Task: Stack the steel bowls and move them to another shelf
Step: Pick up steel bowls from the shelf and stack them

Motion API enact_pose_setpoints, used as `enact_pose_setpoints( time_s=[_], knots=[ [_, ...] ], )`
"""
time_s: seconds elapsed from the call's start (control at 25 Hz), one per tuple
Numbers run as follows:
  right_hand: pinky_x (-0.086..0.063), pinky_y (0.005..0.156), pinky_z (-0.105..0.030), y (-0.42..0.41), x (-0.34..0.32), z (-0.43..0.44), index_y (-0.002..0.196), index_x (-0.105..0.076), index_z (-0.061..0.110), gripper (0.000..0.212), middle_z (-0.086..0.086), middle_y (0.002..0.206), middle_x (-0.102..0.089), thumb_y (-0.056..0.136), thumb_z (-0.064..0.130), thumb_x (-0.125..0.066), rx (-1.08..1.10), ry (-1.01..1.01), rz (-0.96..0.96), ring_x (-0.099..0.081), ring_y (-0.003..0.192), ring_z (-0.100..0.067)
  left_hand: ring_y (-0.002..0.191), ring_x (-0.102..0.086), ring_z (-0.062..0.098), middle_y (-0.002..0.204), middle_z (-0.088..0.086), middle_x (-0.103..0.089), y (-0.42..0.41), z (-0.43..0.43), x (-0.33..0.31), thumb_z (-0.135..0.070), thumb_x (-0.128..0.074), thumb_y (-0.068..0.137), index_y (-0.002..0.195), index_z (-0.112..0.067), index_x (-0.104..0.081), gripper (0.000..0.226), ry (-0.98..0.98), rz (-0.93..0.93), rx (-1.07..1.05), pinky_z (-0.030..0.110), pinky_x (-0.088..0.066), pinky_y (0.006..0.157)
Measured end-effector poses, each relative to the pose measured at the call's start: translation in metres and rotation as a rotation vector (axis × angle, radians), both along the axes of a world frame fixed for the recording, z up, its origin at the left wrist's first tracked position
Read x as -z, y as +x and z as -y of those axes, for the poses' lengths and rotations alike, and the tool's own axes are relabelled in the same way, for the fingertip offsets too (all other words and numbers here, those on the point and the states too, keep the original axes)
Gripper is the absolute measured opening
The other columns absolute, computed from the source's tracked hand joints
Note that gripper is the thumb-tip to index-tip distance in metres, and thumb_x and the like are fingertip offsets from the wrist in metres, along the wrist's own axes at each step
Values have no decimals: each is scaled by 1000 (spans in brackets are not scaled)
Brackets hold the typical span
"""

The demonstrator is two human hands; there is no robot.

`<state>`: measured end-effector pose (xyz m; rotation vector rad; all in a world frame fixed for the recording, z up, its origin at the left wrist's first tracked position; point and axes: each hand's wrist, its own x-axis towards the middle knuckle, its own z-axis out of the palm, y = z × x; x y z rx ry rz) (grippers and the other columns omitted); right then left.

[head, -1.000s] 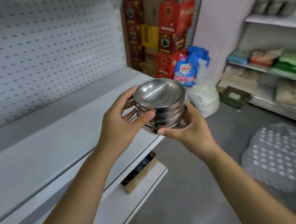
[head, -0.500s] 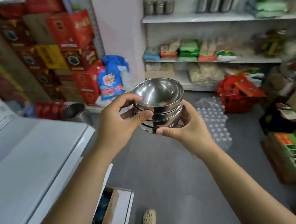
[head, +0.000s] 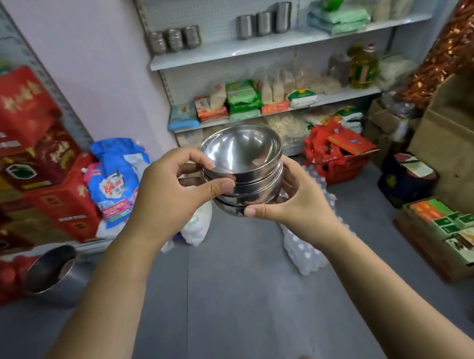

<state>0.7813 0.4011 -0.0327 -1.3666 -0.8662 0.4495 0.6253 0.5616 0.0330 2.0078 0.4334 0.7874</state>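
Grey floor fills the middle of a small storeroom, and above it, at chest height and clear of every shelf, a stack of steel bowls is carried in both hands. Four bowls seem to be nested, rims up, the top one showing its shiny inside. The left hand grips the stack from its left side: the thumb presses flat against the second bowl's wall and the fingers curl round the far left of the top rim. The right hand cups the stack from below and from the right, its thumb lying along the front of the lowest bowl and its fingers wrapped behind, mostly hidden.

Just beyond the right hand a wrapped pack of white-capped bottles lies on the floor, with a heap of red bags farther back. Left of the left hand leans a blue and white sack, beside piled red boxes; a steel pot lies tipped on its side near the lower left.

Against the back wall stands a white shelf unit. Its upper shelf bears steel cups and short stacks of steelware; the shelf below holds green packets and an oil bottle. At the right, an open cardboard box holds small packets
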Motion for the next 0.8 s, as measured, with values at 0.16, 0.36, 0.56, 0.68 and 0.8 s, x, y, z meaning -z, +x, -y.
enact_pose_setpoints(
  time_s=[0.16, 0.36, 0.56, 0.68, 0.8],
  knots=[
    [-53, 108, -39, 68, 13, -40, 146, -52, 23, 97, 6, 137, -67, 61, 14, -99, 19, -12, -33, -60, 132, -8, 98, -72, 24, 107, 6, -71, 75, -48, 17, -46, -94, 61, 89, -21, -68, 46, 13, 33, 8, 46, -57, 94],
    [-53, 107, -32, 179, 18, -111, 145, -53, 22, 96, 6, 138, -67, 61, 15, -99, -26, -21, 2, -60, 132, -8, 98, -71, 24, 105, 4, -72, 180, -107, 24, -43, -88, 58, 87, -21, -69, 42, -11, 40, -58, 38, -58, 92],
    [-52, 104, -26, 302, -3, -193, 144, -54, 22, 95, 7, 134, -70, 62, 13, -99, -93, -17, 35, -63, 128, -7, 105, -71, 22, 107, -3, -75, 288, -183, 10, -50, -93, 60, 90, -28, -69, 45, 1, 39, -130, 46, -57, 96],
    [-52, 106, -28, 357, -11, -237, 143, -54, 21, 94, 7, 133, -71, 62, 10, -99, -119, -19, 60, -63, 128, -6, 108, -71, 21, 110, -5, -75, 338, -223, 8, -55, -89, 59, 94, -29, -70, 47, -11, 49, -159, 47, -56, 98],
    [-50, 111, -32, 401, -8, -279, 144, -54, 21, 93, 7, 133, -70, 63, 10, -99, -135, -37, 62, -62, 129, -5, 110, -70, 17, 111, -8, -75, 377, -262, 9, -54, -88, 59, 95, -28, -71, 47, -21, 29, -162, 45, -55, 100]
  ],
)
